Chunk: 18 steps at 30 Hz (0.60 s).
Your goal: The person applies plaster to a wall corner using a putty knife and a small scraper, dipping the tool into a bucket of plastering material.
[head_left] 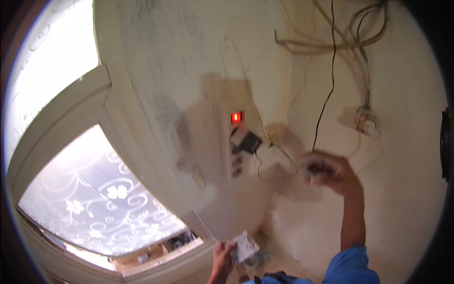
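Note:
My left hand (222, 258), low in the middle, is closed on a crumpled white cloth or paper (244, 248). My right hand (338, 174) is raised in front of the wall and smeared by motion. Its fingers curl around a small dark thing (319, 169) too blurred to name. A thin black cable (333, 71) hangs from above and comes down to this hand. Left of it, on the wall, is a pale socket panel (227, 102) with a red-lit display (236, 117) and several round sockets. A black adapter (250, 142) is plugged into that panel, its thin cord trailing toward my right hand.
On the right wall, a socket box (363, 120) holds a white plug (371, 128). Looped cables (331, 46) hang at the upper right. A flower-patterned window pane (94, 199) in a pale frame fills the left side. A black object (445, 144) juts in at the right edge.

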Available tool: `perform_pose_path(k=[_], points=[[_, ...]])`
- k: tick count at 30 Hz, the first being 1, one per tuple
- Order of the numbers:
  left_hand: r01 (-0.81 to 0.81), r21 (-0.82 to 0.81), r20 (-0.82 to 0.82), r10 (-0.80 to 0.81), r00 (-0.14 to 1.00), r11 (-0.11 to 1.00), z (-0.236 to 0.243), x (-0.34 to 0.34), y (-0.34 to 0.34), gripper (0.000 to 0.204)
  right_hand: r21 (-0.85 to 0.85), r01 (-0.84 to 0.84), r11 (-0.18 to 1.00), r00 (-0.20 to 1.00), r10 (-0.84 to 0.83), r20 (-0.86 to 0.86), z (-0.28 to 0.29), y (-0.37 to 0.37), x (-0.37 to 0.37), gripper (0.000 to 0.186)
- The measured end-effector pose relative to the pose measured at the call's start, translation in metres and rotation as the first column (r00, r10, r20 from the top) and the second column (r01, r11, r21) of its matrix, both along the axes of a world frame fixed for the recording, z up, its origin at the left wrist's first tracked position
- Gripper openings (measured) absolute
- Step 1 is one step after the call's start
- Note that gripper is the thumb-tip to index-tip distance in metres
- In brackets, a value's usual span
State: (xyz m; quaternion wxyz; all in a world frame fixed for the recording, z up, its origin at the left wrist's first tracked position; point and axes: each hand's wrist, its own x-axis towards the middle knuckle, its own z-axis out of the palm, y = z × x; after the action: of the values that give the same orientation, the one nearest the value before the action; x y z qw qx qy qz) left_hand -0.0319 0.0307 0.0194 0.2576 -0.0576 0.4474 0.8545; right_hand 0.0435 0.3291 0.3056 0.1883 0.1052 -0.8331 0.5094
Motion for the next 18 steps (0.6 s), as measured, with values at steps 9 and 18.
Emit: perform_pose_path(k=[9,18], points=[[0.235,0.29,-0.203,-0.18,0.962,0.928,0.092,-0.028,0.043,0.012,0.175,0.027,0.984,0.974,-0.065,0.217,-0.117,-0.036,0.028,0.049],[0.211,0.139,-0.271,-0.168,0.948,0.968,0.032,-0.048,0.02,0.015,0.123,0.09,0.988,0.989,-0.104,0.11,-0.151,-0.02,0.055,0.031]])
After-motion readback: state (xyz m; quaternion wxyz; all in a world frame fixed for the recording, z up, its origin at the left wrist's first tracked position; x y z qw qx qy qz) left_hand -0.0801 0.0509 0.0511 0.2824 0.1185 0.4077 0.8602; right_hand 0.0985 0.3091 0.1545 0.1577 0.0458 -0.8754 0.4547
